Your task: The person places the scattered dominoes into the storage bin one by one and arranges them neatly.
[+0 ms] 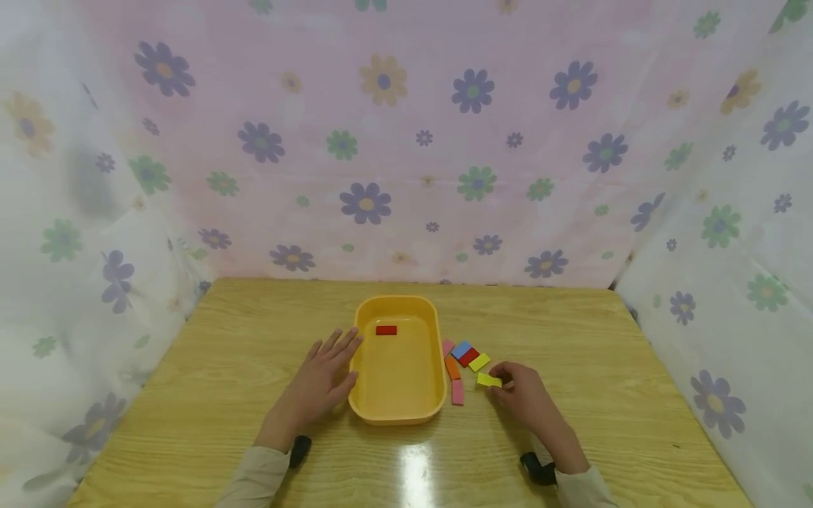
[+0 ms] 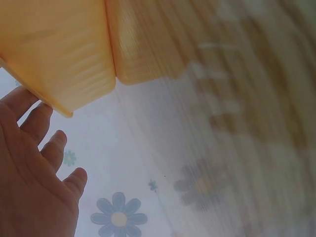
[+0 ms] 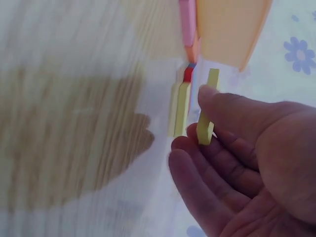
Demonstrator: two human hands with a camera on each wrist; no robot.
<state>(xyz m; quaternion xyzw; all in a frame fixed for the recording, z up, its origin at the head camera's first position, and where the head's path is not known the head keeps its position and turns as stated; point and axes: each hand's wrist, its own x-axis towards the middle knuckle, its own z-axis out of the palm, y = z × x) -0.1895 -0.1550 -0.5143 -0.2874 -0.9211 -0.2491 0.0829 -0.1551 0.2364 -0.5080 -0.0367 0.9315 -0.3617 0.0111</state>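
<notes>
Pale sleeves (image 1: 255,481) sit closest to us, one on each side in front of the yellow tray (image 1: 397,381); the left hand (image 1: 320,377) is at the tray's left rim, fingers straight and spread, tips touching it, though whether they press or merely rest I can't tell; and over to the tray's right, the right hand (image 1: 524,398) has a narrow pinch, thumb against fingers, on a yellow block (image 1: 488,380)! Plenty of company between that hand and the tray: an orange block (image 1: 452,367) and two pink blocks (image 1: 457,393) line the tray's right wall; a blue block (image 1: 461,350), a red block (image 1: 468,358) and a second yellow block (image 1: 479,363) trail away from it; inside, toward the tray's far end, lies a lone red piece (image 1: 386,330).

Danger spots now; so slim a block could twist or slip if the thumb rolls; a low pass toward the tray could scatter the loose pieces or clip the right rim; too hard a shove from the left hand could slide the tray into them!

And the pinched block's aim; it looks lifted, long axis roughly crosswise to the tray, free end pointing at the tray's right wall, other end at the fingers.
</notes>
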